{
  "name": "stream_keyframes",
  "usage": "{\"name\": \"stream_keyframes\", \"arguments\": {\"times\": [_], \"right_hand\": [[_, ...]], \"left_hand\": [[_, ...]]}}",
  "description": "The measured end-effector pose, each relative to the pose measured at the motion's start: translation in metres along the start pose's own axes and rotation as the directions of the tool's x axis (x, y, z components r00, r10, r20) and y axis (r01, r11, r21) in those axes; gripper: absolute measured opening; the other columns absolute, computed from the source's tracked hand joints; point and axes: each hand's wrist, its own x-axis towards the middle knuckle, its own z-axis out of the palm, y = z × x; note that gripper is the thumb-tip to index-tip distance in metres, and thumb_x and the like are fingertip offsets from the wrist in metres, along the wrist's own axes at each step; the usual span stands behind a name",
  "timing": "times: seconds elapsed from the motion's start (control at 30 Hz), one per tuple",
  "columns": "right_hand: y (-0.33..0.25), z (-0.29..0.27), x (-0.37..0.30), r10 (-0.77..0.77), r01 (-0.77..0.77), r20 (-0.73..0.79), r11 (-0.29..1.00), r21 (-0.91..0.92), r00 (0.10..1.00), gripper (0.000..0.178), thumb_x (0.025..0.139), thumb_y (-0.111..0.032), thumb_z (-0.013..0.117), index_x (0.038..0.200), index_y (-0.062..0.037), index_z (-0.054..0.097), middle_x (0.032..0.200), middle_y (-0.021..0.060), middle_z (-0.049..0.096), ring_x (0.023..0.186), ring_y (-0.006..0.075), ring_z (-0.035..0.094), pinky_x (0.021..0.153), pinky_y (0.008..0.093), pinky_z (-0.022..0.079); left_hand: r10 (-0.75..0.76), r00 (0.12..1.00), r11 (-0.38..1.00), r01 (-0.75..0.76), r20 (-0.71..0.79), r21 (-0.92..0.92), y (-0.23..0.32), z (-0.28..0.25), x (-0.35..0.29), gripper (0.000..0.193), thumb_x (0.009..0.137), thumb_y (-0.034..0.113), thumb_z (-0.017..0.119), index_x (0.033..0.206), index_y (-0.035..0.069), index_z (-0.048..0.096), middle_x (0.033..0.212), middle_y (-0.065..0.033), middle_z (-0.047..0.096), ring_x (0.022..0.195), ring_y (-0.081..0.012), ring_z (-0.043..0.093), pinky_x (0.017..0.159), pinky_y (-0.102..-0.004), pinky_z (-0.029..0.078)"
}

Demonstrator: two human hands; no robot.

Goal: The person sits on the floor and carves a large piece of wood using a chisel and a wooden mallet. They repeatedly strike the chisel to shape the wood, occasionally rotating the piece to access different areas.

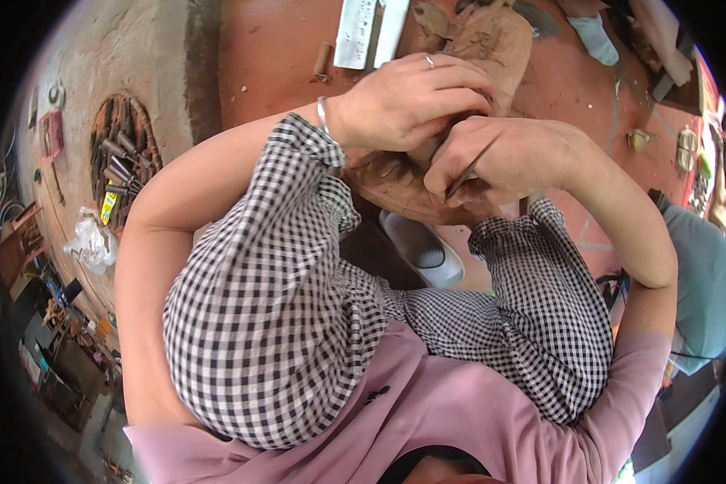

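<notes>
A reddish-brown carved wooden piece lies low in front of my knees, with a paler stretch running away at the top. My left hand, with a ring and a bracelet, rests over it with fingers curled down; the fingertips and anything in them are hidden. Close beside it, my right hand is closed around a thin, dark, pointed tool. The tool slants down toward the carving, and its exact kind does not show.
At left stands a round basket of carving tools near a clear plastic bag. Two white boards and a short wooden cylinder lie on the red floor. A grey shoe is below the carving. Another person's socked foot and hand appear top right.
</notes>
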Motion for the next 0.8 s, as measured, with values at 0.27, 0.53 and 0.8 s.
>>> {"name": "stream_keyframes", "arguments": {"times": [0.27,0.53,0.8], "right_hand": [[-0.015,-0.015,0.011,0.029,-0.028,0.016,0.999,-0.040,0.999,0.019,0.066,0.004,0.068,0.083,-0.0041,0.067,0.070,0.0088,0.063,0.068,0.0266,0.062,0.059,0.0342,0.049],[-0.007,-0.005,0.009,0.073,-0.072,-0.015,0.997,0.026,0.997,0.019,0.066,0.001,0.068,0.084,-0.0045,0.067,0.075,0.0092,0.065,0.075,0.0261,0.064,0.066,0.0371,0.050],[-0.001,0.002,0.011,-0.050,0.045,-0.093,0.997,-0.056,0.994,0.015,0.065,-0.001,0.068,0.078,-0.0020,0.063,0.074,0.0116,0.064,0.069,0.0270,0.061,0.061,0.0372,0.050]], "left_hand": [[0.013,0.999,1.000,-0.014,-0.052,-0.022,-0.003,-0.003,-0.002,0.038,0.080,0.017,0.067,0.114,0.003,0.063,0.124,-0.0153,0.063,0.115,-0.0322,0.061,0.099,-0.0416,0.049],[-0.010,0.995,0.999,0.007,-0.097,-0.032,-0.005,0.003,-0.002,0.032,0.080,0.007,0.063,0.113,0.008,0.066,0.118,-0.0066,0.067,0.110,-0.0266,0.062,0.095,-0.0375,0.051],[-0.037,0.991,0.999,0.033,-0.128,-0.030,0.003,0.000,-0.003,0.032,0.080,0.008,0.064,0.112,0.009,0.067,0.118,-0.0046,0.067,0.110,-0.0255,0.063,0.095,-0.0363,0.051]]}}
